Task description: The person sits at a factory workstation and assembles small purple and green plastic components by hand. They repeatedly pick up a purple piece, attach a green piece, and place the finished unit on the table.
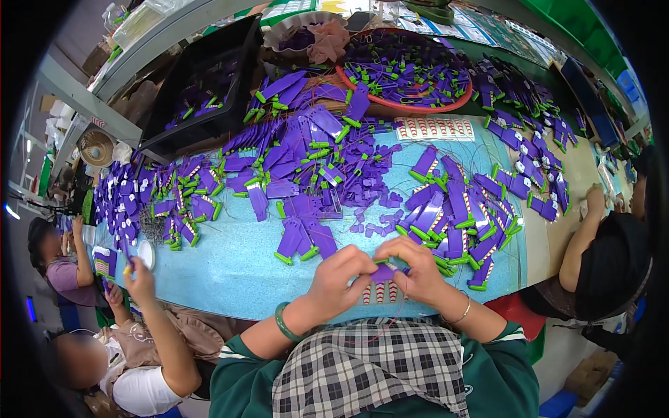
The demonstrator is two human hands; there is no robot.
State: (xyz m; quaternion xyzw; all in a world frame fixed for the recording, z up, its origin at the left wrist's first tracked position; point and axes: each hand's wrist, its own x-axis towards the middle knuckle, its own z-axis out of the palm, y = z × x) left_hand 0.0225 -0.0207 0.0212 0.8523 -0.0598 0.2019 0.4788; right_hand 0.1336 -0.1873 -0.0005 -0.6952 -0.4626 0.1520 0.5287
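Close to the table's near edge, my left hand [340, 280] and my right hand [419, 273] pinch a small purple plastic piece [382, 274] between them. A bit of green shows at its top; the fingers hide much of the rest. Just beneath lies a sheet of red-and-white striped stickers [380, 295], partly covered by my hands. Purple pieces with green ends and striped stickers [456, 216] are heaped to the right of my hands. To the left lie a few purple pieces with green ends [300, 233].
A large pile of purple parts [306, 153] spreads across the table's middle. Behind it stand a black bin [237, 76] and a red-rimmed basket [418, 109] of parts. Another sticker sheet [434, 129] lies nearer. Co-workers sit at left [150, 376] and right [606, 272].
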